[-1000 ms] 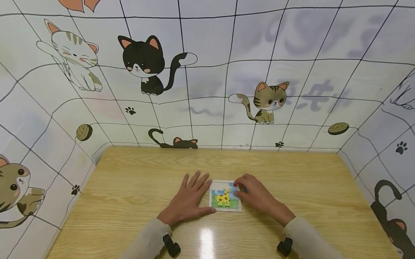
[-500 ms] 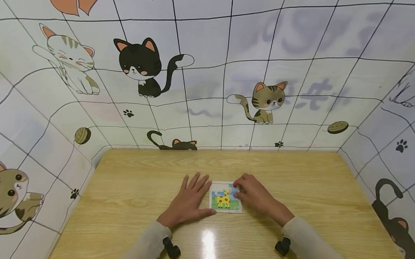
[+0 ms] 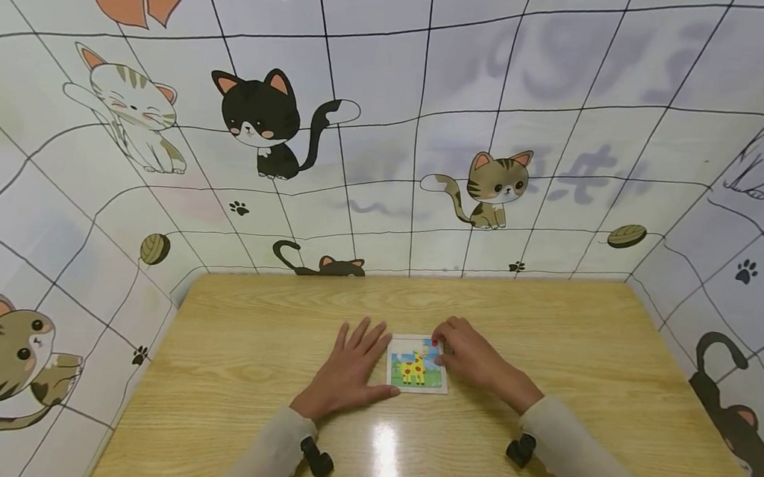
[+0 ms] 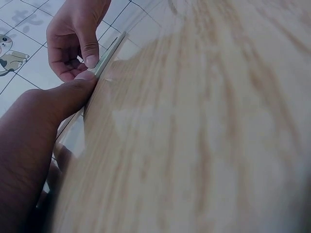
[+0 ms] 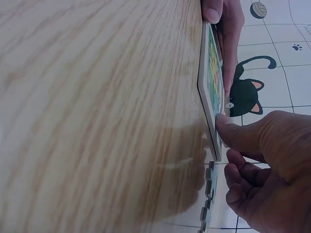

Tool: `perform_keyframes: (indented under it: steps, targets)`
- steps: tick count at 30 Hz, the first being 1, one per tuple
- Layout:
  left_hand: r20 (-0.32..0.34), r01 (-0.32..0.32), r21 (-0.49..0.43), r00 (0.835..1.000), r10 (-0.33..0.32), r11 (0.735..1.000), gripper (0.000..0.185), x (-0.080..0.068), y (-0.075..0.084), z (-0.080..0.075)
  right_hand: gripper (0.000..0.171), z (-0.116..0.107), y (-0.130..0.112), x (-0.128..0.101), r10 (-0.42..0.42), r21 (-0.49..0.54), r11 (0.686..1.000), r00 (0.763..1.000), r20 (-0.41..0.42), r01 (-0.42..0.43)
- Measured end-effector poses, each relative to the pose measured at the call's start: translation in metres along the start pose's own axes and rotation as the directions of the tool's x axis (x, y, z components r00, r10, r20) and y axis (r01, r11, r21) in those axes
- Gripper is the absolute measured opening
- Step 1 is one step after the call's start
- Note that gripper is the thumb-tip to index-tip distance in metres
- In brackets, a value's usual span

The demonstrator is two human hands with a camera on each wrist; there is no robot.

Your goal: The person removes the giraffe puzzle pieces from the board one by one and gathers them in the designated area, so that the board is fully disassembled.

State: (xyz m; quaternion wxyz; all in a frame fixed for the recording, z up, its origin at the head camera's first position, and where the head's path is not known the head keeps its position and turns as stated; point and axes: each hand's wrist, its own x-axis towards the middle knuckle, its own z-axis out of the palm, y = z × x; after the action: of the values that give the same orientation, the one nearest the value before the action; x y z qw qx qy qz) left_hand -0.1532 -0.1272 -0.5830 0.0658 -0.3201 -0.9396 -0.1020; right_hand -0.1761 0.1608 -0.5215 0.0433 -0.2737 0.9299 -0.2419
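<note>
Left hand (image 3: 346,374) and right hand (image 3: 472,356) touch opposite puzzle (image 3: 414,370) edges, tabletop (image 3: 260,326) beyond.

A square picture board (image 3: 418,364) with a pale rim is lying flat on the wooden surface (image 3: 260,334), showing a red-spotted yellow giraffe (image 3: 413,370) over green ground. White is covering its upper left; a tiny red bit (image 3: 435,342) is appearing near the upper right corner.

Wooden table (image 3: 247,325) — walls (image 3: 384,74) printed with cartoon cats (image 3: 260,113).
</note>
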Motion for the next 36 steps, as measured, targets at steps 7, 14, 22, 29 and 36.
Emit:
perform_keyframes:
  steps: [7,14,22,29,36]
  targets:
    - [0.006,0.005,-0.004,1.000,-0.005,1.000,0.100,-0.0008,0.0014,-0.0019,0.029,0.0001,-0.0026,-0.0039,0.055,0.062,0.997,0.998,-0.029,-0.053]
    - [0.008,0.003,-0.006,1.000,-0.003,1.000,0.100,-0.0001,0.0022,0.0001,0.022,0.0023,-0.0005,-0.0052,0.068,0.072,0.995,0.997,-0.044,-0.065]
    - [0.007,0.004,0.002,1.000,-0.004,1.000,0.101,-0.0003,0.0025,-0.0010,0.008,0.0038,0.0003,-0.0009,0.095,0.170,0.983,0.990,-0.101,-0.077]
    - [0.009,0.002,0.008,1.000,-0.002,1.000,0.101,0.0002,0.0022,-0.0005,0.007,0.0031,0.0015,0.0007,0.085,0.266,0.963,0.990,-0.112,-0.052]
    - [0.013,0.005,0.012,1.000,-0.005,1.000,0.102,-0.0002,0.0006,-0.0004,0.004,0.0008,0.0048,0.0016,0.071,0.336,0.941,0.990,-0.123,-0.026]
